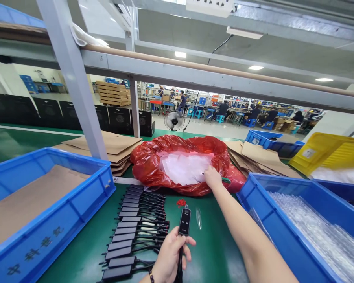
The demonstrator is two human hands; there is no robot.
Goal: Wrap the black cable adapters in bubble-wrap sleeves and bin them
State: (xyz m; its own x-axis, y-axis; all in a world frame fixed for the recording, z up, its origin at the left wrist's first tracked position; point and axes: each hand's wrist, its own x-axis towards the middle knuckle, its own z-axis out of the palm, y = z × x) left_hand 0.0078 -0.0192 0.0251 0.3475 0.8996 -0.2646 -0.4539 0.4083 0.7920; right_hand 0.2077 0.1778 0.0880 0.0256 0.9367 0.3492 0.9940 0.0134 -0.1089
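My left hand (177,251) is closed around the black cable of a small black in-line controller (184,222) with a grey edge, held upright over the green table. My right hand (212,177) reaches forward to white plastic bags (183,167) inside a red plastic bag (147,157). Its fingers are bent together at the bags' edge, and what they pinch is hidden. A green stick-like end (225,180) shows beside that wrist. Left of my left hand lies a row of black controllers with cables (122,237). Small red pieces (181,203) and a clear strip (198,218) lie beyond it.
A blue bin (85,204) with brown cardboard stands left; another blue bin (271,184) with bubble wrap is right. Cardboard stacks (115,145) flank the red bag. A yellow bin (327,153) stands at the far right. A grey frame post (76,78) rises at left.
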